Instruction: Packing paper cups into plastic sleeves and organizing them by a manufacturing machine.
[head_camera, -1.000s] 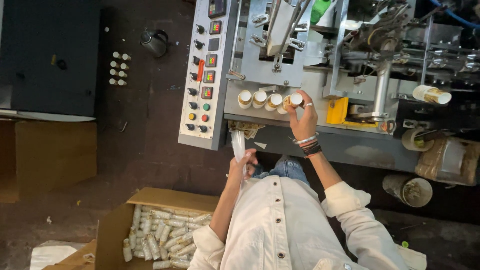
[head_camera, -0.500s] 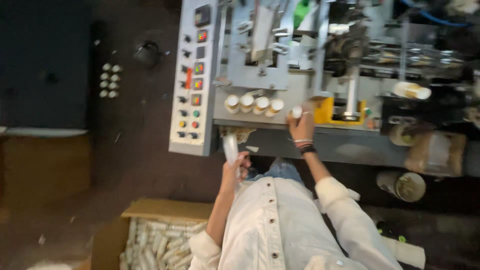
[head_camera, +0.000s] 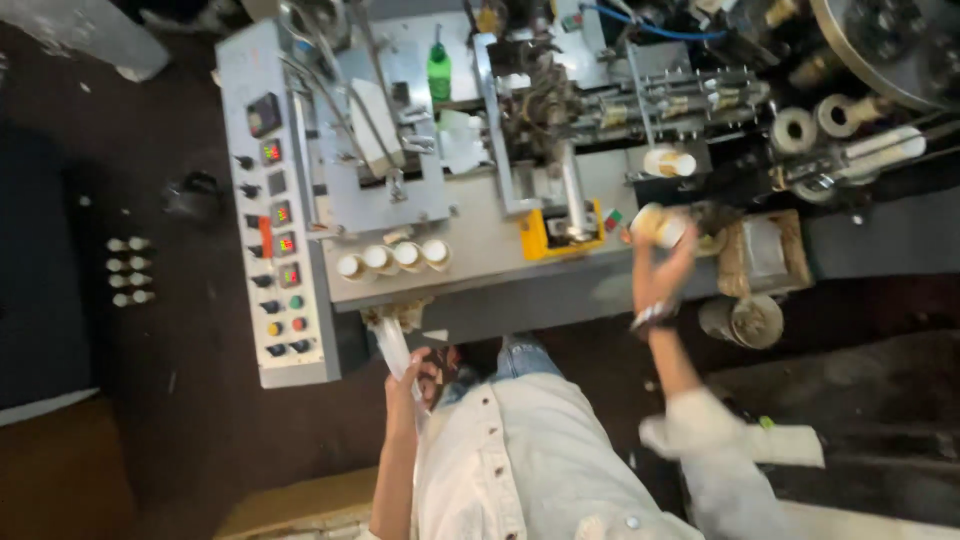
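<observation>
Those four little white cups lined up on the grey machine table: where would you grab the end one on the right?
Take the rightmost cup by its side wall, coming from above and the right. It stands upright, its neighbour crowds its left, and the right side looks free.

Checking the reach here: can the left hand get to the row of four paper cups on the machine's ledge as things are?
Probably yes. The left hand sits just below the row of paper cups, nothing between, but its grip is taken by a clear plastic sleeve.
</observation>
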